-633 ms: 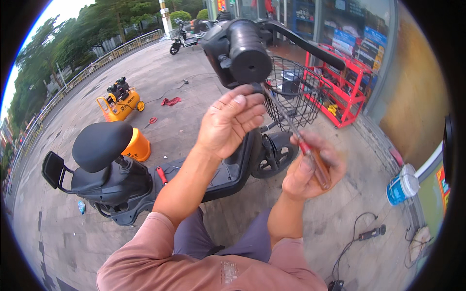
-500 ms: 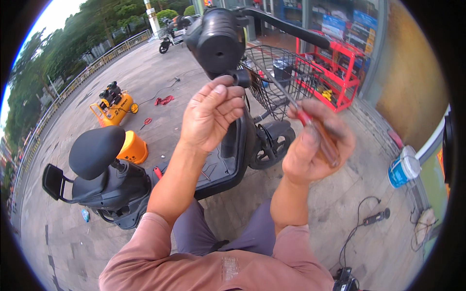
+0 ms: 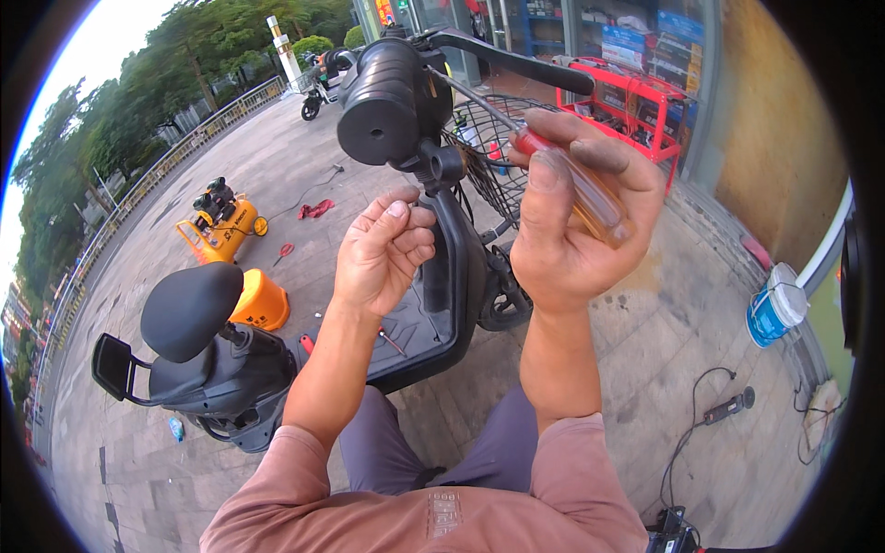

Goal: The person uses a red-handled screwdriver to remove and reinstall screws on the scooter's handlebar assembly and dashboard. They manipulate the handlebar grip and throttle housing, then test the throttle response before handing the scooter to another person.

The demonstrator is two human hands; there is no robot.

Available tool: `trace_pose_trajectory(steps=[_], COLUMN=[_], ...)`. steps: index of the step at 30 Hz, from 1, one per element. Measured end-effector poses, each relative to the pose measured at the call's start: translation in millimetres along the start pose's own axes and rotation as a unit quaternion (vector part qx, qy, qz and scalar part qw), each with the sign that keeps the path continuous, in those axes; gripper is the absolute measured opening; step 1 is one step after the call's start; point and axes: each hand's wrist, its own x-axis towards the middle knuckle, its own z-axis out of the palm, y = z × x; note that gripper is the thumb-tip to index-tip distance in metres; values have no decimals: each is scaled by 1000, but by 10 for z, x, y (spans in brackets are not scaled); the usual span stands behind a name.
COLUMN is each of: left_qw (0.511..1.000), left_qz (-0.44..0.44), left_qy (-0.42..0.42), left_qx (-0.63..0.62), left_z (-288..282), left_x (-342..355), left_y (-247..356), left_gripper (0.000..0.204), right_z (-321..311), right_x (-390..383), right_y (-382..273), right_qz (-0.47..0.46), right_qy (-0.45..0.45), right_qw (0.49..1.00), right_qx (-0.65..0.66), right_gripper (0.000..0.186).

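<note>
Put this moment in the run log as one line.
Right hand: holds screwdriver angled toward handlebar grip | Left hand: curled below grip, contents unclear

An open-air repair workshop on shopfront paving [image 3: 129, 350]: there's a yellow air compressor [image 3: 224, 230], a red tool cart [image 3: 662, 146], a black scooter [image 3: 429, 343]!

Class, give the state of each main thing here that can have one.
Right grip: closed around the screwdriver
Screwdriver: held, shaft slanting up and leftward
Left grip: curled shut, contents unclear
Scooter: standing upright
Yellow compressor: standing; running or not, unclear
Blue-and-white bucket: standing upright
</note>
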Motion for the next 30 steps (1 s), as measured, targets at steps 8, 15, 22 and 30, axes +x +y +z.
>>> trace_pose_trajectory(steps=[8, 15, 22, 30], left_qw=[1000, 999, 1000, 999], left_qz=[7, 12, 12, 14], left_qy=[6, 25, 21, 30], left_qx=[0, 31, -4, 1], left_z=[-65, -91, -128, -164], left_x=[-47, -99, -124, -153], left_y=[35, 65, 89, 113], left_gripper=[20, 25, 22, 21], right_z=[6, 38, 104, 135], right_x=[-48, -48, -43, 21], right_y=[5, 23, 2, -4], right_qz=[23, 23, 47, -9], right_qy=[-7, -3, -2, -39], right_qw=[1000, 1000, 999, 996], right_qx=[-4, -8, 6, -80], right_gripper=[30, 30, 31, 35])
